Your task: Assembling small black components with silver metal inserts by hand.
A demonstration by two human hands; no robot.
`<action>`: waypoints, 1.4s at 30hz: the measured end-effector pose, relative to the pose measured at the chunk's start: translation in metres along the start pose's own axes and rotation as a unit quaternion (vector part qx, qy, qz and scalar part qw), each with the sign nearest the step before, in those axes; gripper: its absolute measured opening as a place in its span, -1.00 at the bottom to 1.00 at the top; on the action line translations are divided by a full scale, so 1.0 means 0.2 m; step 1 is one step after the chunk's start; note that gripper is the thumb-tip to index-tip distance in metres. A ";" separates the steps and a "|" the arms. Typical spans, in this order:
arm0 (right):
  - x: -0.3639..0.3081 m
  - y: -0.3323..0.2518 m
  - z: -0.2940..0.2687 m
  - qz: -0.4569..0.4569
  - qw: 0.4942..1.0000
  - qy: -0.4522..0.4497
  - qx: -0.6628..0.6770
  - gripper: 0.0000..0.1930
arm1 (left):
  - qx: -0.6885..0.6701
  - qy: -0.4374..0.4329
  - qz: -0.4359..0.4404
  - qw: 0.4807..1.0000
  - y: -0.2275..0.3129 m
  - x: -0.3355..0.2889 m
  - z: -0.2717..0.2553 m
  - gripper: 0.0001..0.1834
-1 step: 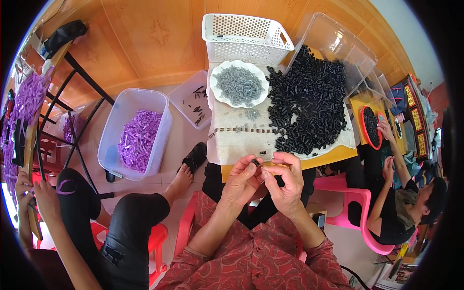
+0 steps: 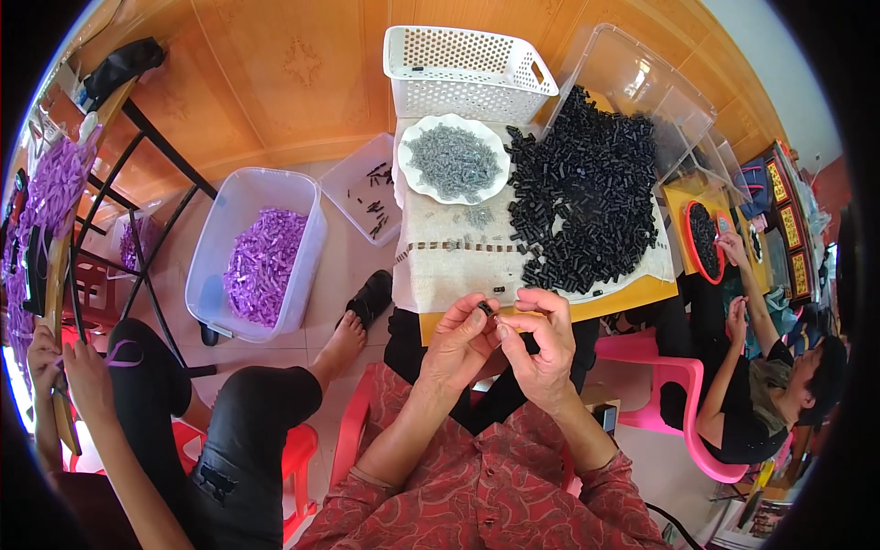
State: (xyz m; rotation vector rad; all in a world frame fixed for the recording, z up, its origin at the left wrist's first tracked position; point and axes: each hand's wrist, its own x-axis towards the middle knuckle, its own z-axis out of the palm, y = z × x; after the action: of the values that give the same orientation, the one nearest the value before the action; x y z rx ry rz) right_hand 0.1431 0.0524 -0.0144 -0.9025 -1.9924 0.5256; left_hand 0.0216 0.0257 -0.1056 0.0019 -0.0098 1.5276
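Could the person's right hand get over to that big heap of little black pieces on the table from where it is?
Probably yes. The right hand sits at the table's near edge, pinching a small black piece with the left hand. The black heap lies just beyond, with only bare cloth between.

Scene was bright, even daylight, soft shadows only. Glare sat on the clear plastic bin (image 2: 642, 82) at top right and on the white floor strip at far left, which was blown out. Heavy fisheye: black vignette filled all corners, straight edges bowed near the rim. Centre was sharp; the black parts pile (image 2: 587, 202) kept detail. Periphery was smeared and compressed, faint colour fringing.
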 end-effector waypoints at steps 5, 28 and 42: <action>0.01 0.00 0.00 0.003 1.000 -0.004 -0.004 -0.80 | 0.012 0.005 -0.005 1.000 0.00 0.00 0.02 -0.75; 0.03 0.11 -0.05 0.029 0.999 0.018 -0.015 -0.85 | 0.011 0.054 0.003 0.998 0.03 -0.01 0.03 -0.75; 0.03 0.33 0.07 0.087 0.989 -0.061 -0.106 -0.82 | 0.015 0.081 0.029 0.996 0.05 0.00 0.04 -0.74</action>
State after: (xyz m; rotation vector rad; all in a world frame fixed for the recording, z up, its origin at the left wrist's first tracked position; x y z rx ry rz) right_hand 0.1556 0.0989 -0.0620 -1.2102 -2.1195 0.4807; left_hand 0.0121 0.0251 -0.0968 -0.0998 0.1441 1.5828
